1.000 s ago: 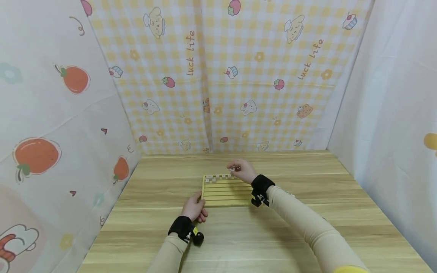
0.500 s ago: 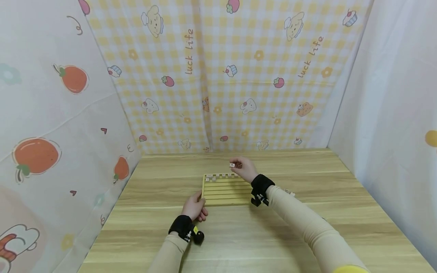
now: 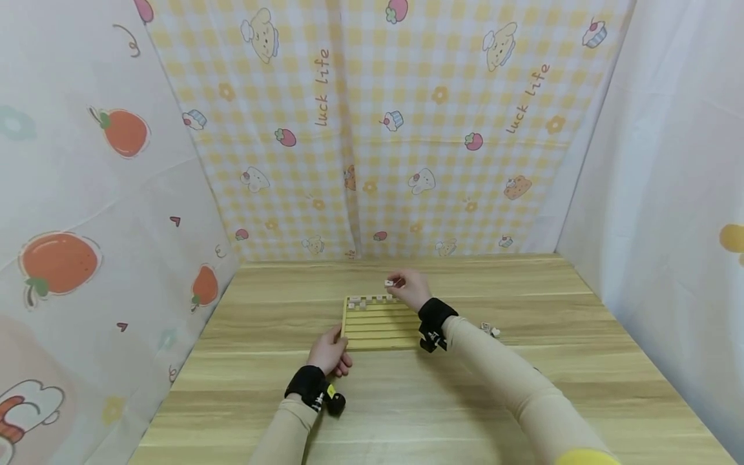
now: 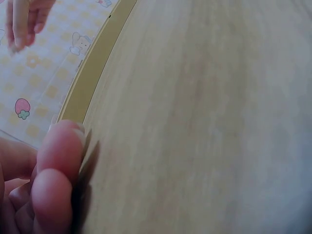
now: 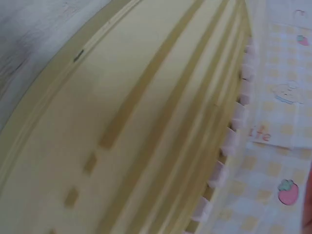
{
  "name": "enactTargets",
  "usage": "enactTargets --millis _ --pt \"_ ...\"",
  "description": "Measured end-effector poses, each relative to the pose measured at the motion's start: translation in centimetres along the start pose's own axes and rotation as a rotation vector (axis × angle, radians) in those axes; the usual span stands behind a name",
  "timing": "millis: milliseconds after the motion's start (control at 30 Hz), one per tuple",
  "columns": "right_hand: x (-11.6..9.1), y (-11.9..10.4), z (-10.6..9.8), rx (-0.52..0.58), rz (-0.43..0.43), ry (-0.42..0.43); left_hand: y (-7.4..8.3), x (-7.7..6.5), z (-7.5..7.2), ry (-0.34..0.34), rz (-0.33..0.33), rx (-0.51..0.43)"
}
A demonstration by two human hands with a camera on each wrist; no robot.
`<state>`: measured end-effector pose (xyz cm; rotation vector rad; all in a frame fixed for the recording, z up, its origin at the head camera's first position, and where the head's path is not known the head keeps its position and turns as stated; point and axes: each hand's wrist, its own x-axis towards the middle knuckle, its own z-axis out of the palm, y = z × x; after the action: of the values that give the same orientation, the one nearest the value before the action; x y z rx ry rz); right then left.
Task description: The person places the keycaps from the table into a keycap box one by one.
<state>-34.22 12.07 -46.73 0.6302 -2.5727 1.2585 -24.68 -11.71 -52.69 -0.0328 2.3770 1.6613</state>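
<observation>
My right hand (image 3: 411,289) pinches a small white block (image 3: 389,283) with a dark mark on its face, just above the far edge of a yellow tray (image 3: 380,326). Raised ridges divide this tray into rows. Several similar pale blocks (image 5: 229,141) sit spaced along its far row, and a couple more stand in the row before it. At the near left corner, my left hand (image 3: 329,354) grips the tray's edge, thumb at the side. Its curled fingertips (image 4: 58,151) touch the front wall in the left wrist view. The held block is out of sight in the right wrist view.
A few loose white pieces (image 3: 490,330) lie on the wooden table (image 3: 407,407) beside the right forearm. A checked cloth (image 3: 372,213) hangs behind the table, with pale cloths at both sides. A small dark thing by the right sleeve is mostly hidden.
My right hand first lifted slightly with the white block, then shifted a little left over the tray. More of the loose pieces shows beside the forearm. My left hand stays at the corner.
</observation>
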Motion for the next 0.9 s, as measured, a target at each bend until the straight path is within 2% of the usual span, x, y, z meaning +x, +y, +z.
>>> enactTargets --millis 133,367,467,567,700,900 --pt "0.6 0.1 1.5 -0.125 0.054 -0.071 -0.1 0.0 -0.1 -0.001 0.011 -0.008" --pt "0.6 0.1 3.3 -0.279 0.120 -0.175 -0.1 -0.1 -0.1 -0.009 0.015 -0.022" --pt "0.4 0.1 4.0 -0.396 0.095 -0.184 -0.1 0.0 -0.1 -0.009 0.015 -0.018" --pt "0.2 0.2 4.6 -0.509 0.025 -0.173 0.0 -0.1 -0.1 -0.006 0.019 -0.013" --pt "0.0 0.1 5.1 -0.551 -0.022 -0.155 0.0 -0.2 -0.3 -0.005 0.022 -0.013" --pt "0.0 -0.2 5.4 -0.549 0.013 -0.173 0.2 -0.3 -0.3 -0.003 0.017 -0.020"
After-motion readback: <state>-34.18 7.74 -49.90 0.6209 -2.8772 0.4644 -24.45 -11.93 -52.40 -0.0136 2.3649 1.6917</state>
